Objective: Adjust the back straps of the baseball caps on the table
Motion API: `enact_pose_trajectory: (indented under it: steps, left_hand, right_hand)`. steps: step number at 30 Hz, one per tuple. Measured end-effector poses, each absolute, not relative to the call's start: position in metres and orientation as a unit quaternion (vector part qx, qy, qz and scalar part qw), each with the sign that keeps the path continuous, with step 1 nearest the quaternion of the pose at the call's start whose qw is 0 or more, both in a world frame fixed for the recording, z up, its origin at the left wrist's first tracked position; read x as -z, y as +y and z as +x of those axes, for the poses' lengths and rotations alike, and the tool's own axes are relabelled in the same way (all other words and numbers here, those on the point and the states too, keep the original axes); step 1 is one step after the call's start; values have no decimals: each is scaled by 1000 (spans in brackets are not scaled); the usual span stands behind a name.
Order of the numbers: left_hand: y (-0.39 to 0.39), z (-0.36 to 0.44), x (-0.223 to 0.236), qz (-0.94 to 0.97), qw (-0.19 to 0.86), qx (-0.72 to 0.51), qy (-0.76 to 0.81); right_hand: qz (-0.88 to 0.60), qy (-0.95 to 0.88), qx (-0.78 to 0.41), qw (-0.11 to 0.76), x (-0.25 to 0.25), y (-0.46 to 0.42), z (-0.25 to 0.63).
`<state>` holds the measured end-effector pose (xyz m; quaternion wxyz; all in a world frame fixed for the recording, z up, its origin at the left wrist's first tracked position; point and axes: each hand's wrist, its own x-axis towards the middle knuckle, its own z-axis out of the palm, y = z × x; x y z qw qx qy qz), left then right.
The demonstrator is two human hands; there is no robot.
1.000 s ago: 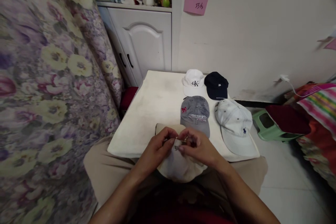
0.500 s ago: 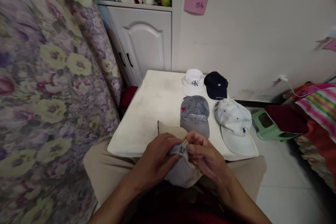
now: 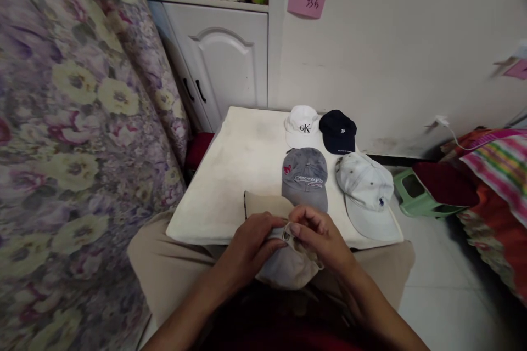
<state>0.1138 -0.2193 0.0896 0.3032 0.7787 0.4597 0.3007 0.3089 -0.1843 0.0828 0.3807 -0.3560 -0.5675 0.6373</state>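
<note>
A beige cap [image 3: 288, 270] is held over my lap at the table's near edge, its brim pointing away from me onto the tabletop. My left hand [image 3: 258, 241] pinches the cap's back strap beside a small metal buckle [image 3: 285, 235]. On the other side of the buckle, my right hand [image 3: 319, 233] is closed on the strap with thumb and fingers together. Just beyond my hands lies a grey cap [image 3: 305, 178] with lettering. Fingers cover part of the strap.
On the white-covered table [image 3: 222, 164] also rest a white cap [image 3: 302, 127], a navy cap [image 3: 338, 131] and a pale cap [image 3: 365, 194]. A floral curtain [image 3: 82, 148] hangs at left. To the right stands a green stool [image 3: 415, 192]; a cabinet [image 3: 222, 60] is behind.
My right thumb and fingers have shifted slightly at the buckle, and the cap has turned a little. The whole view has moved slightly; the other caps lie as before.
</note>
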Motion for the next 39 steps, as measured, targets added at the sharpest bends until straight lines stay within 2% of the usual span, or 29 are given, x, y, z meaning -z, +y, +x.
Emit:
enact_pose_trajectory:
  steps: [6,14,28,39]
  left_hand:
    - [-220,118,-91,782,264,-279,490]
    - [-216,121,-91,792,236,-270,494]
    - [-214,124,-85,801,198,-226,518]
    - [-211,128,-82,803,161,-218,531]
  right_hand:
    - [-345,-653,-560,376,-88,-177,311]
    - [-360,-638,-582,353,-90,-174,310]
    - [-380,-692,-483,379,-88,-173,307]
    - [-392,-692,-476,375,-90,-172,308]
